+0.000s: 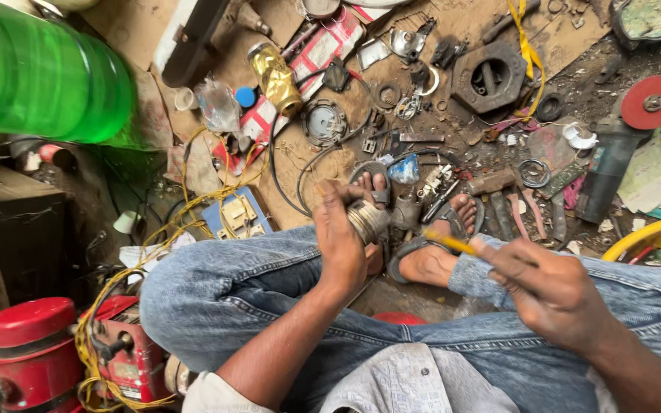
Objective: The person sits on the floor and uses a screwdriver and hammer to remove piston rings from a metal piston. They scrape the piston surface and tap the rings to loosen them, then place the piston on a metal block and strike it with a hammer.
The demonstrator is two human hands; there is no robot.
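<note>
Left hand (340,237), forearm raised over the denim knees, wraps its grip around a ribbed metal cylinder (366,220); right hand (548,287) pinches a yellow-handled tool (449,243), tip angled toward the cylinder

A flat red-and-white printed package (311,65) lies on the cardboard beside a clear crumpled plastic bag (218,105).

Single head camera, looking steeply down, close over lap, cluttered floor beyond.

Left hand (340,237) curls its fingers shut; right hand (552,287) pinches closed, both forearms raised over the lap.
</note>
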